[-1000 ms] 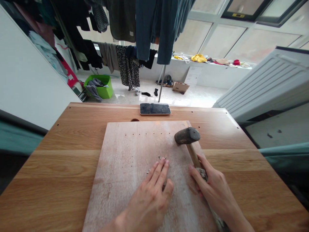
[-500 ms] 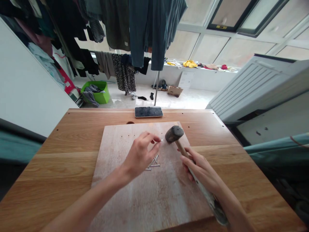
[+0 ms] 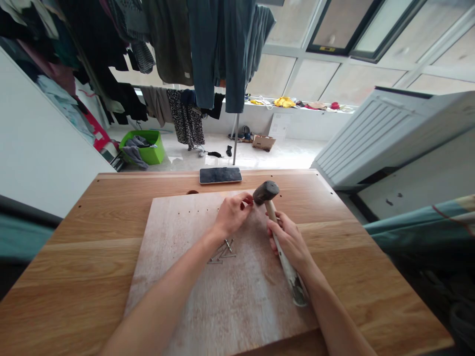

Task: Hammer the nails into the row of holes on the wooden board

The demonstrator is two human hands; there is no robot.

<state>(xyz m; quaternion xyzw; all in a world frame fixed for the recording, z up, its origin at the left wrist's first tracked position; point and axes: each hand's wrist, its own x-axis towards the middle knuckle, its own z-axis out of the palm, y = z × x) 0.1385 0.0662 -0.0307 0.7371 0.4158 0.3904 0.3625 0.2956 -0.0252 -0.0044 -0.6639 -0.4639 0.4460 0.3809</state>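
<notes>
My left hand (image 3: 233, 215) is closed in a pinch near the far edge of a pale wooden board (image 3: 237, 306). A nail, mostly hidden, is between its thumb and fingertips. My right hand (image 3: 288, 240) is wrapped round the handle of a hammer (image 3: 265, 192) with a dark, blocky head. That head is just to the right of my left fingertips, and the handle slopes down toward me. Several loose nails (image 3: 223, 253) lie in a small heap on the board, below my left wrist. A row of small dark marks runs along the board's far side.
The board lies on a wood-grain table (image 3: 74, 257). A phone (image 3: 220, 175) rests by the table's far edge, near a round brown thing (image 3: 192, 192) partly behind the board. Beyond are a green basket (image 3: 154, 148), hanging clothes (image 3: 204, 49) and a white ridged panel (image 3: 367, 133).
Both hands have moved forward toward the board's far edge, the left one with the nail and the right one with the hammer. The view has shifted slightly.
</notes>
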